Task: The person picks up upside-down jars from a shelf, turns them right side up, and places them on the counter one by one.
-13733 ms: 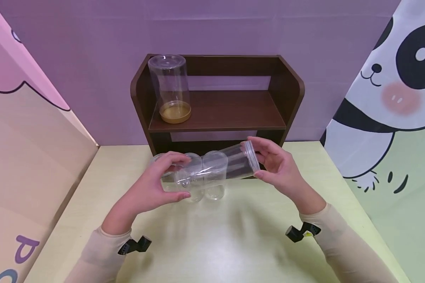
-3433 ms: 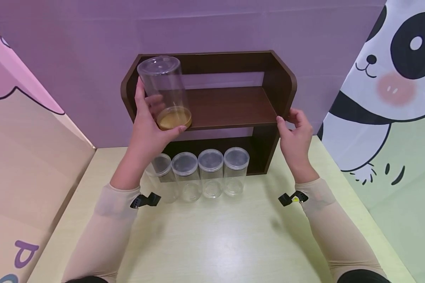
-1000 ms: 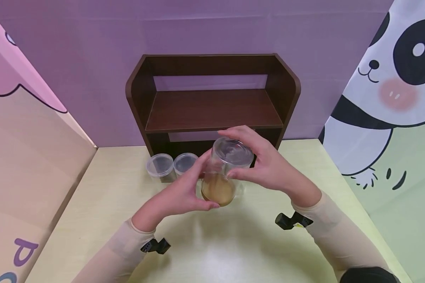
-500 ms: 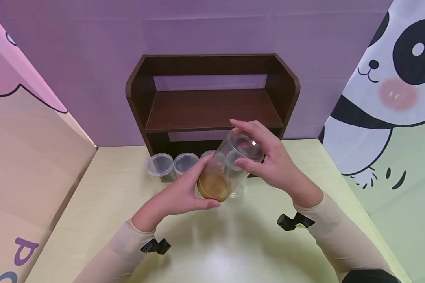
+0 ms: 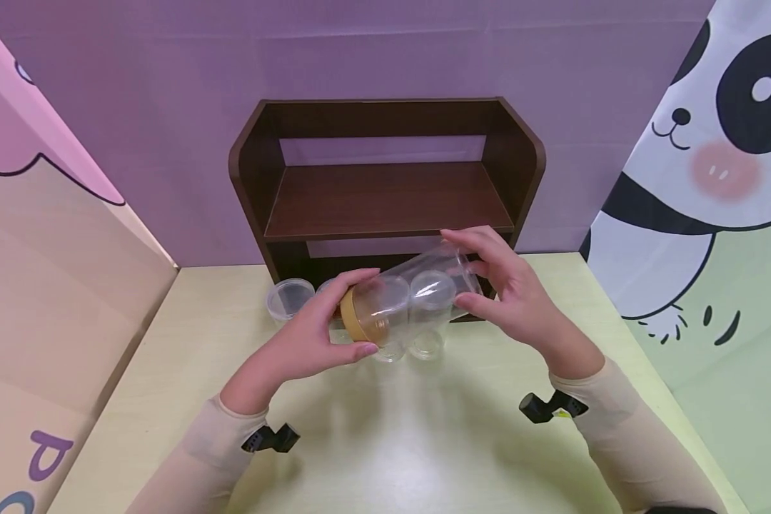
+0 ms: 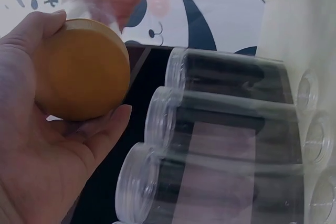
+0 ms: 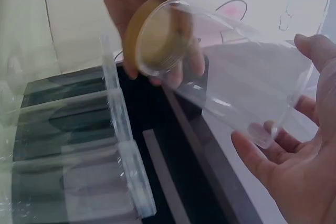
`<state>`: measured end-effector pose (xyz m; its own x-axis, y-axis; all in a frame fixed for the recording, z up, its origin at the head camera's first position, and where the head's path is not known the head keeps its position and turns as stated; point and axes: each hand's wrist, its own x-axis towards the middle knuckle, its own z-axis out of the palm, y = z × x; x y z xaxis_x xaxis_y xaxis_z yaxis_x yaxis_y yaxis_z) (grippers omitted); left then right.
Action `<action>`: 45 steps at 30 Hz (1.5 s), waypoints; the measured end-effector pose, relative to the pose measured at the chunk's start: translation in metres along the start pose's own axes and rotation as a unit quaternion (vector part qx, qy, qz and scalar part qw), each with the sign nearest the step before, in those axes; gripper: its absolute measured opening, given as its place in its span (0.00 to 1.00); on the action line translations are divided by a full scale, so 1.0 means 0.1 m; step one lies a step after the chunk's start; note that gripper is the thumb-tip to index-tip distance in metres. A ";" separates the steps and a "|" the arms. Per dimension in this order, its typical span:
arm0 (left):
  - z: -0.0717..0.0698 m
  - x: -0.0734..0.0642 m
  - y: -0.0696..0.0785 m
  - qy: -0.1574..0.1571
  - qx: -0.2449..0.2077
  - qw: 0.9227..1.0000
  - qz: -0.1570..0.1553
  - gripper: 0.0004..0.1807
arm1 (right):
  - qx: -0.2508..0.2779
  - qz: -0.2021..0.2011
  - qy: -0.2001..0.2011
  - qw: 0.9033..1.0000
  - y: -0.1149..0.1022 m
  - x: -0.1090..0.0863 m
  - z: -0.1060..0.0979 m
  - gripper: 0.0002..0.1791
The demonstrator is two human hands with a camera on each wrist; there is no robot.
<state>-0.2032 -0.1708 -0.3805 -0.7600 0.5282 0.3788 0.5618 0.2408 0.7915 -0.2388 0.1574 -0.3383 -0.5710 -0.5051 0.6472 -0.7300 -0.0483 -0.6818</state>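
Observation:
A clear plastic jar (image 5: 417, 293) with a gold lid (image 5: 355, 314) is held in the air between both hands, tipped nearly onto its side. Its lid points left, and the base end is raised to the right. My left hand (image 5: 308, 332) grips the lid end, thumb and fingers around the rim, as the left wrist view shows with the gold lid (image 6: 84, 72). My right hand (image 5: 514, 293) holds the base end between thumb and fingers. Through the clear wall in the right wrist view, the jar (image 7: 236, 72) shows no contents.
Several clear jars with transparent lids (image 5: 290, 298) stand in a row on the pale table (image 5: 385, 442), just behind and below the held jar. Behind them is a dark brown two-tier shelf (image 5: 385, 196). Printed panels flank the table, and a purple cloth (image 5: 385, 50) hangs behind.
The gold-lidded jar has come off the upper shelf in my left hand, and my right hand has left the shelf's side. Held by both hands, the jar has tipped from near upright to almost horizontal.

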 end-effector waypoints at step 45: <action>-0.21 0.16 0.23 0.093 -0.099 0.985 0.105 0.45 | 0.069 0.065 -0.041 0.995 0.30 -0.55 0.47 0.52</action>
<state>-0.2096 -0.1734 -0.3464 -0.6913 0.3867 0.6103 0.6516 -0.0314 0.7579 -0.2121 0.1430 -0.4105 -0.6209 -0.5825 0.5245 -0.5898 -0.0936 -0.8021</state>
